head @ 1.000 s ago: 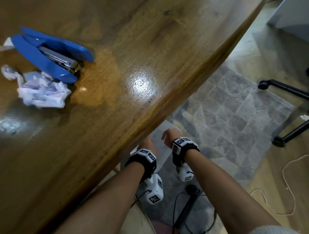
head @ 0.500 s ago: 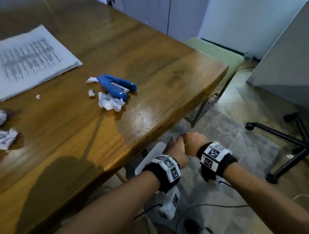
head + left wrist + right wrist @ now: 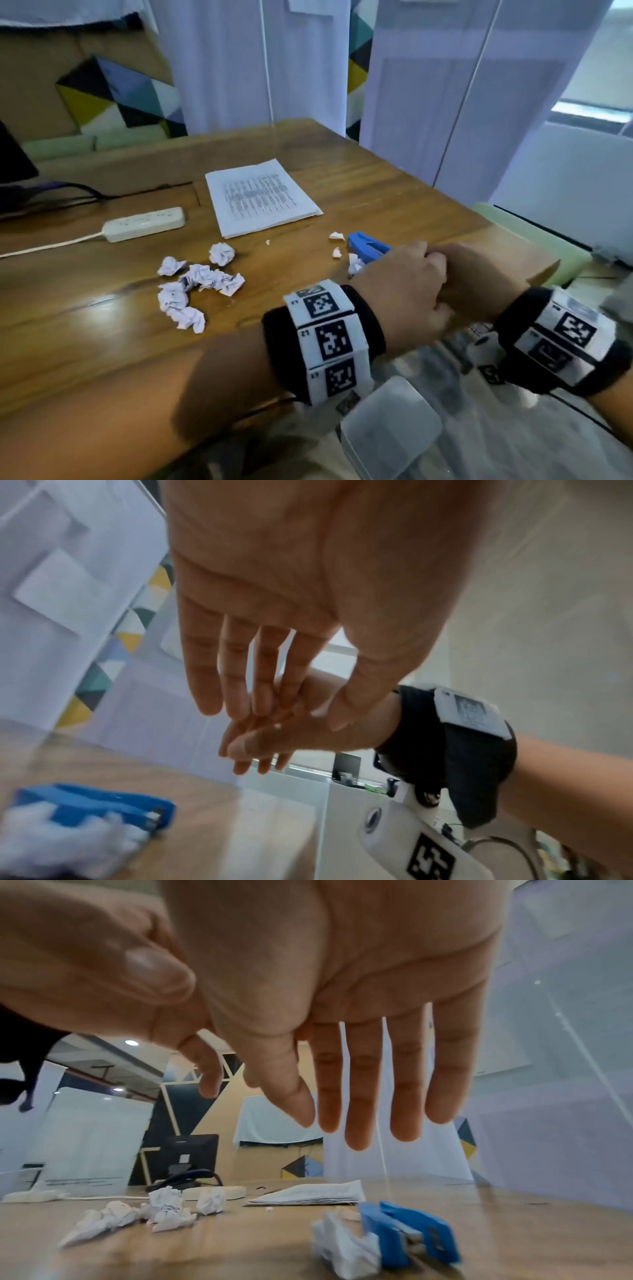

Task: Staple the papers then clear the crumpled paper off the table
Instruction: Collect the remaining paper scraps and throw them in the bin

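Note:
A stack of printed papers (image 3: 263,197) lies flat at mid-table. The blue stapler (image 3: 368,248) lies nearer the right edge, with small crumpled bits (image 3: 336,235) around it. A cluster of crumpled paper (image 3: 195,284) sits to the left. My left hand (image 3: 400,291) and right hand (image 3: 479,277) hover together just in front of the stapler. Both have straight fingers that touch each other and hold nothing. In the left wrist view my left hand (image 3: 240,669) is above the stapler (image 3: 92,807). Beneath my right hand (image 3: 342,1110) lie the stapler (image 3: 407,1231) and a crumpled piece (image 3: 342,1250).
A white power strip (image 3: 144,224) with its cable lies at the left of the wooden table (image 3: 394,192). A dark monitor (image 3: 13,161) stands at the far left. A green seat (image 3: 534,236) is beyond the table's right edge. A clear plastic container (image 3: 390,425) sits below my left wrist.
Both hands, still together, rose from below the table's edge to just above the tabletop near the stapler. The head view lifted and now takes in the papers and the crumpled cluster.

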`<state>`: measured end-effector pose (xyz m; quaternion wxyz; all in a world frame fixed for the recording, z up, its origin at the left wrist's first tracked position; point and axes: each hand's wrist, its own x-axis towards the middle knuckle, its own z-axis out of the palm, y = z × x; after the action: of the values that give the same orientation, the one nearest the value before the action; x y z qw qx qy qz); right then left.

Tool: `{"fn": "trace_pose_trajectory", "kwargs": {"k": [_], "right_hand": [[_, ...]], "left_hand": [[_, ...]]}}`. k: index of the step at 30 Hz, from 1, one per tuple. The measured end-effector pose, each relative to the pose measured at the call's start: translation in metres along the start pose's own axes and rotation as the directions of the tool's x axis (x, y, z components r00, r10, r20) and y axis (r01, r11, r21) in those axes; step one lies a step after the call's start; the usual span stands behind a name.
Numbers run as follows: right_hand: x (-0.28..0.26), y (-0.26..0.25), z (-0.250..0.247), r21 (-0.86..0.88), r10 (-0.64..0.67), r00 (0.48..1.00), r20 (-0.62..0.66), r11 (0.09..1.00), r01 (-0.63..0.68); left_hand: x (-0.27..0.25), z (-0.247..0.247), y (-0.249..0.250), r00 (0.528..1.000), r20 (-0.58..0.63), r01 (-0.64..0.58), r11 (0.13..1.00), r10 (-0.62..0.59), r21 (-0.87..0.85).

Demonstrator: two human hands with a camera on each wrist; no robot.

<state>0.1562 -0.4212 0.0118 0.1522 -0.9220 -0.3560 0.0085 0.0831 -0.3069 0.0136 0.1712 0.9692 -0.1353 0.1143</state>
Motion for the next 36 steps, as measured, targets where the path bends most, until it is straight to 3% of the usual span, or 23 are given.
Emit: {"fn": "trace_pose_trajectory", "kwargs": {"k": [4, 6, 10, 13, 16, 20, 27, 32, 36], "right_hand": [[0.045, -0.035, 0.015, -0.106, -0.073, 0.996, 0.041, 0.991, 0.077], [0.067, -0.05, 0.023, -0.106, -0.046, 0.989, 0.143, 0.993, 0.061], [0.099, -0.066, 0.044, -0.18, -0.002, 0.951, 0.31, 0.982, 0.061], [0.106, -0.063, 0.057, -0.373, 0.013, 0.923, 0.384, 0.917, 0.142], [0.11, -0.053, 0.06, -0.41, 0.051, 0.906, 0.42, 0.901, 0.14], [0.114, -0.044, 0.058, -0.357, 0.051, 0.932, 0.359, 0.93, 0.087], [0.136, -0.04, 0.043, -0.271, 0.116, 0.955, 0.271, 0.962, -0.04], [0.154, -0.041, 0.049, -0.214, 0.102, 0.973, 0.209, 0.975, -0.056], [0.167, -0.047, 0.052, -0.182, 0.077, 0.981, 0.179, 0.982, -0.044]], "left_hand": [[-0.02, -0.039, -0.05, 0.991, 0.007, 0.129, 0.983, -0.131, 0.134], [-0.029, -0.054, -0.077, 0.978, 0.026, 0.196, 0.961, -0.205, 0.197], [-0.055, -0.081, -0.126, 0.92, 0.086, 0.335, 0.882, -0.382, 0.333], [-0.079, -0.094, -0.158, 0.877, 0.115, 0.37, 0.809, -0.466, 0.457], [-0.099, -0.1, -0.183, 0.827, 0.174, 0.39, 0.769, -0.534, 0.506], [-0.11, -0.092, -0.204, 0.793, 0.256, 0.39, 0.783, -0.553, 0.485], [-0.107, -0.071, -0.219, 0.816, 0.339, 0.3, 0.845, -0.468, 0.442], [-0.104, -0.064, -0.228, 0.842, 0.331, 0.256, 0.856, -0.426, 0.45], [-0.103, -0.074, -0.233, 0.838, 0.307, 0.314, 0.858, -0.452, 0.407]]}}
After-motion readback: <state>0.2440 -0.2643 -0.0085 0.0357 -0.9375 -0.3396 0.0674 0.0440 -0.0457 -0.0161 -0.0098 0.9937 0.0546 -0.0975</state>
